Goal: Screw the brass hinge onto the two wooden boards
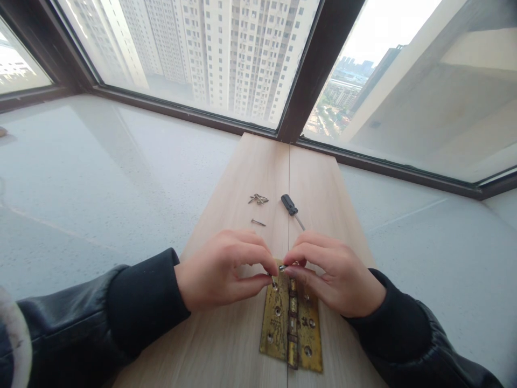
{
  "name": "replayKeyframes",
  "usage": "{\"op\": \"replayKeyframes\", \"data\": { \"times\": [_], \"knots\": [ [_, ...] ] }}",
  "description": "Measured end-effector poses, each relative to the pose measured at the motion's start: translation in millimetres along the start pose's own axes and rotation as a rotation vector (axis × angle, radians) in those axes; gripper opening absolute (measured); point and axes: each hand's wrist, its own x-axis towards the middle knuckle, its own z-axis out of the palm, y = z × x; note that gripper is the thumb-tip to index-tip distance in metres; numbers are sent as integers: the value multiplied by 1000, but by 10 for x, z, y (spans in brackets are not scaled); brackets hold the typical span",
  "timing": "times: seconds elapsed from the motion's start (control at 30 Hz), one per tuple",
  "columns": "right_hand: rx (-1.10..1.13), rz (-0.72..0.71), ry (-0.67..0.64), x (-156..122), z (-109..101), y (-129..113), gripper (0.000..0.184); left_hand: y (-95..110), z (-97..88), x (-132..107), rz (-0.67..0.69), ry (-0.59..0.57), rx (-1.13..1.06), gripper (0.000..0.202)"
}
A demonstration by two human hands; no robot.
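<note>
A worn brass hinge (pixel 291 328) lies flat across the seam of two pale wooden boards (pixel 250 183). My left hand (pixel 224 269) is closed in a pinch on a small screw standing in the hinge's upper left hole. My right hand (pixel 335 275) is also pinched, its fingertips meeting the left hand's over a screw at the hinge's top edge. A black-handled screwdriver (pixel 291 207) lies on the boards just beyond my right hand. Further up are one loose screw (pixel 257 222) and a small pile of screws (pixel 258 199).
The boards rest on a grey stone windowsill (pixel 100 183) that runs along dark-framed windows (pixel 319 59) with tall buildings outside. Both my arms wear black leather sleeves.
</note>
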Motion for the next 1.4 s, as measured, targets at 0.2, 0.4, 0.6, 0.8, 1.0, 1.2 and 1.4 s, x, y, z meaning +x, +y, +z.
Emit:
{"op": "replayKeyframes", "data": {
  "times": [0.2, 0.4, 0.6, 0.8, 1.0, 1.2, 1.4],
  "knots": [
    [-71, 63, 153, 2, -10, 7, 15, -8, 4, -8, -13, 50, -13, 8],
    [-286, 293, 491, -34, -56, 89, 18, -16, -27, -11, -129, 239, 52, 4],
    [-262, 284, 457, -19, -33, 75, 21, 106, -25, 6, -80, 93, -55, 7],
    [-222, 258, 405, -7, -32, 29, 18, 257, 27, -19, -137, -24, -35, 11],
    [-206, 255, 403, -3, -18, 53, 18, 161, 98, -36, -177, 25, -9, 13],
    [-184, 250, 386, -11, -8, 67, 16, 127, 142, -50, -135, 15, -29, 9],
    [-185, 239, 378, -13, -22, 49, 15, 171, 120, -4, -150, -51, 36, 8]
  ]
}}
